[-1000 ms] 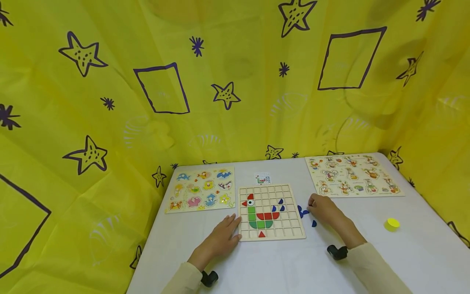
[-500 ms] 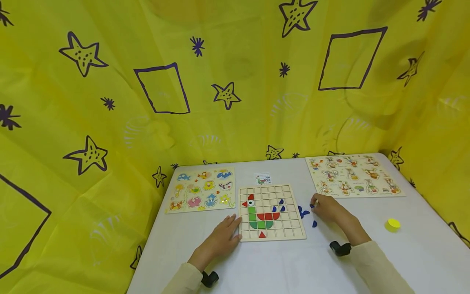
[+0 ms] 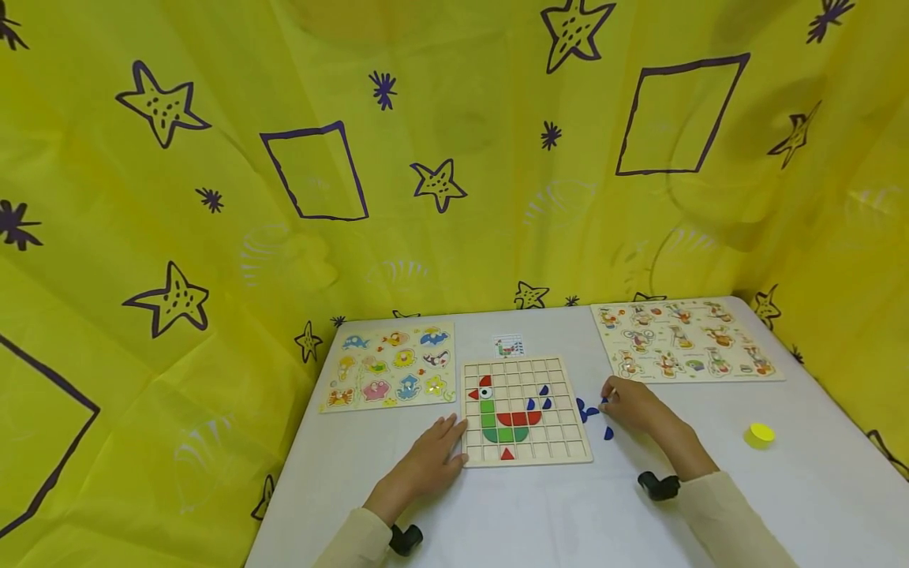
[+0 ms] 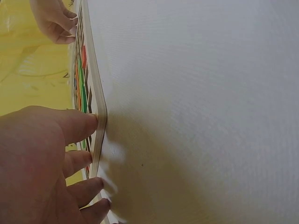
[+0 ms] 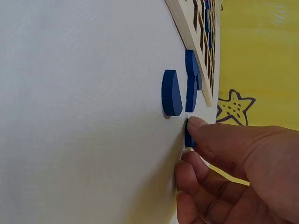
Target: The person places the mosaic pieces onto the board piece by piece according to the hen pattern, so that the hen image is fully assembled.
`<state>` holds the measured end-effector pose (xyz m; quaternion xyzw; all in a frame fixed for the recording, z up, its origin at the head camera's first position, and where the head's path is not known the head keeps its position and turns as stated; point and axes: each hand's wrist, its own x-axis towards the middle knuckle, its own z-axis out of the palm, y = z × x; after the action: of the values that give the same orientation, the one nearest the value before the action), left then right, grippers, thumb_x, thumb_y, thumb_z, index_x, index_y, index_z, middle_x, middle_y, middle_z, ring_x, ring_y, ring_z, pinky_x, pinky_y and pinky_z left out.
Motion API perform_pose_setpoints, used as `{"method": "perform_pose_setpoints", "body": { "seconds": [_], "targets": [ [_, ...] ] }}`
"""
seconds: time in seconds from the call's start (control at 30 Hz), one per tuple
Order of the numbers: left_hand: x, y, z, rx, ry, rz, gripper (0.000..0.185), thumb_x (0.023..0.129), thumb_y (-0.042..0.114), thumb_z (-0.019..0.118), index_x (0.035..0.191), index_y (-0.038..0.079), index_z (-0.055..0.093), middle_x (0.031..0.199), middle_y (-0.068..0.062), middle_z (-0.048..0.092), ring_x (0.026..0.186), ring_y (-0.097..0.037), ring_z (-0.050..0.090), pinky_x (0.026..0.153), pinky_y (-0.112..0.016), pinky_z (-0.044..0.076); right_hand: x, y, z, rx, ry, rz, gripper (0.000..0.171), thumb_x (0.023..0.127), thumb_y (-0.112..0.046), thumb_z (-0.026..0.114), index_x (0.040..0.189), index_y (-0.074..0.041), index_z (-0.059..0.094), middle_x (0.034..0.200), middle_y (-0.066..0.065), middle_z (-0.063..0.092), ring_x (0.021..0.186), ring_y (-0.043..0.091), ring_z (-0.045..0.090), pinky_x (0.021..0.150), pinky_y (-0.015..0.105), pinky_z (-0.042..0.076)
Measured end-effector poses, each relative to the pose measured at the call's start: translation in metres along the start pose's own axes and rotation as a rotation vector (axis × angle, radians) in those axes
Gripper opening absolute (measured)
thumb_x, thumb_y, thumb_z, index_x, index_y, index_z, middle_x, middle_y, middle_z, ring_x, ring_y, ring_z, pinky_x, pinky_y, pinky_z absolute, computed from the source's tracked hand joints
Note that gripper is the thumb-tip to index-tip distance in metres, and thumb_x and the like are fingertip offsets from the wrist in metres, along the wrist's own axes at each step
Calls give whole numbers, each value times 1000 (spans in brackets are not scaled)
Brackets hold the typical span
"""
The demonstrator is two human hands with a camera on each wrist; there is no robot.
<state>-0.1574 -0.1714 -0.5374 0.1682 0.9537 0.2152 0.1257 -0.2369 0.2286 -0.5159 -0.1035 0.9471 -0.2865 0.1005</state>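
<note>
A wooden grid board point(image 3: 561, 446) bears a bird figure made of red, green and blue pieces and a round eye piece. My left hand point(image 3: 428, 460) rests at its left edge, the thumb on the near corner in the left wrist view, fingers relaxed. Right of the board, my right hand point(image 3: 634, 404) pinches a blue half-round piece point(image 5: 188, 135) between thumb and fingers, low at the table. Beside it lie another blue half-round piece point(image 5: 172, 93) and a small group of blue pieces point(image 5: 191, 93) against the board's edge.
A small pattern card point(image 3: 508, 345) lies behind the board. A sea-animal puzzle point(image 3: 390, 367) is at the left, a larger picture puzzle point(image 3: 682, 339) at the back right. A yellow cylinder point(image 3: 759, 435) stands on the right; a yellow curtain point(image 3: 454, 244) hangs behind the table.
My right hand has shifted slightly right, away from the group of blue pieces, with a blue half-round piece at its fingertips. My left hand has stayed at the board's edge.
</note>
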Motion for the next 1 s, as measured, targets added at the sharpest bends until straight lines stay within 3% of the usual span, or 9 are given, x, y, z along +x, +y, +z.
{"method": "perform_pose_setpoints", "body": {
  "seconds": [0.4, 0.57, 0.77, 1.0],
  "targets": [
    [0, 0, 0, -4, 0, -6, 64, 107, 35, 59, 164, 15, 39, 172, -11, 32, 160, -37, 27, 127, -58, 30, 7, -2, 11, -58, 83, 6, 16, 97, -9, 72, 102, 5, 66, 94, 17, 71, 88, 30, 67, 81, 53, 58],
    [1, -1, 1, -2, -4, -4, 64, 107, 35, 57, 165, 15, 38, 172, -11, 32, 160, -38, 27, 127, -58, 30, 10, -11, 14, -61, 117, 30, 22, 97, -13, 72, 103, 7, 67, 93, 18, 71, 82, 27, 65, 76, 50, 58],
    [0, -1, 2, 1, -7, -17, 64, 107, 35, 57, 165, 16, 38, 173, -10, 31, 160, -36, 26, 128, -57, 30, 10, -35, 23, -36, 65, 12, 23, 99, -16, 72, 108, 5, 67, 95, 15, 71, 79, 22, 62, 70, 39, 56],
    [0, -1, 2, 0, -3, -17, 64, 106, 36, 58, 165, 17, 38, 173, -9, 32, 160, -35, 26, 128, -57, 30, 6, -59, 41, 9, 12, -46, 18, 96, -15, 75, 103, 0, 68, 91, 7, 67, 82, 21, 60, 75, 40, 56]
  ]
}}
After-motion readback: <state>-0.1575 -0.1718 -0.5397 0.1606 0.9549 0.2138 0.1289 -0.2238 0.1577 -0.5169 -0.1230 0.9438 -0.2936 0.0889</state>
